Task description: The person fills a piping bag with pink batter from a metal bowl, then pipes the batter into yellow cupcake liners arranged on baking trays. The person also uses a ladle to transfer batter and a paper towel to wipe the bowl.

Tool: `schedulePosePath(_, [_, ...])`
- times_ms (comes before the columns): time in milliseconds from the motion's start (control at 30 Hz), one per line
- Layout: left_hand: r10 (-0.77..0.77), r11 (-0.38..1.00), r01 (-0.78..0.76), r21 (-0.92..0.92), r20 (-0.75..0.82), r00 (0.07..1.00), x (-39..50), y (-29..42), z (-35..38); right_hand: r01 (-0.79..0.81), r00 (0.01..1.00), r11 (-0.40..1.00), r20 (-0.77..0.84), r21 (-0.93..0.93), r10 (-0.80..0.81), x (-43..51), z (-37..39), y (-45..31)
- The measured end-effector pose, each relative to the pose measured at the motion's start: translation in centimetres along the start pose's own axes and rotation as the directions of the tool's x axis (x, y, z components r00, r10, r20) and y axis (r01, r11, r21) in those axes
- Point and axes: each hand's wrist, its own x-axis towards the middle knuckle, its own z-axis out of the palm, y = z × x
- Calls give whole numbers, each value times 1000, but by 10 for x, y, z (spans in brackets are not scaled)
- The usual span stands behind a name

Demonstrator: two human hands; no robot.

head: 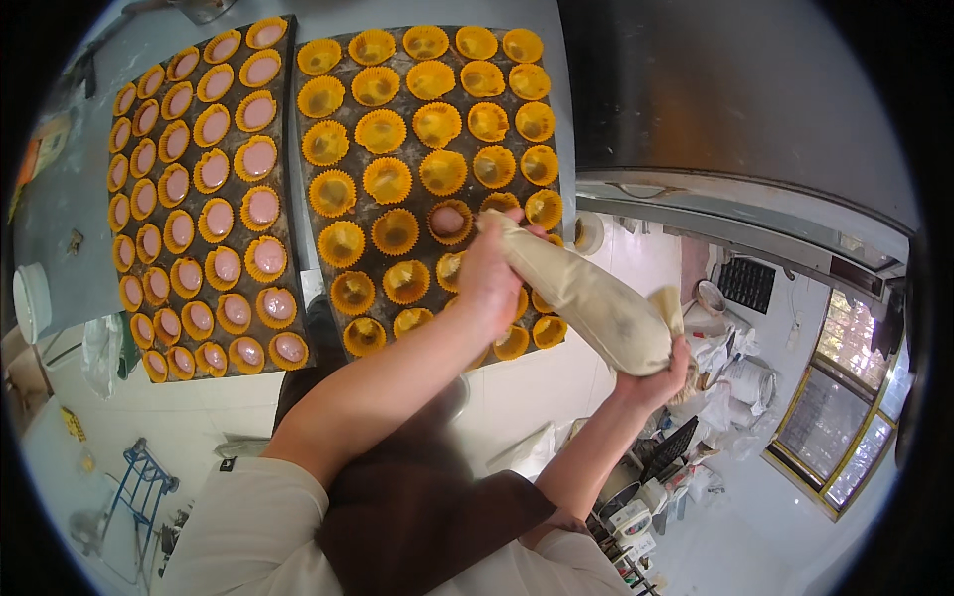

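A full cloth piping bag [596, 298] slants across the right-hand muffin tray [402, 197]. Around its narrow end, over the tray, my left hand [492, 276] is closed. Its wide, gathered end is gripped by my right hand [659, 376], beyond the tray's right edge. Yellow paper baking cups line this tray; one cup [449, 221], just left of the bag's tip, holds pink batter, while the others in sight look unfilled. My left hand and forearm hide some cups. Beside it, the left-hand muffin tray [291, 186] carries rows of yellow cups with pink batter.
Both trays lie on a metal table [67, 186], and their near ends reach its edge. A white tub [33, 302] stands at the far left. To the right is a large metal-fronted appliance [715, 89]. A blue trolley [141, 484] stands on the floor at lower left.
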Motion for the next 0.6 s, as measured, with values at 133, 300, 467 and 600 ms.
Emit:
schedulePosePath(133, [-96,990,104,97,-80,992,20,-14,10,235,963,969,-116,-80,-244,6,12,1])
schedulePosePath(300, [-191,981,194,-4,-215,958,51,-20,11,579,798,688,132,-438,-587,13,43,12])
schedulePosePath(467, [-150,988,149,-26,-308,940,59,-28,10,605,766,595,185,-529,-615,12,51,13])
schedulePosePath(600, [-171,985,161,-60,-254,952,63,-24,9,579,795,639,179,-506,-579,19,44,13])
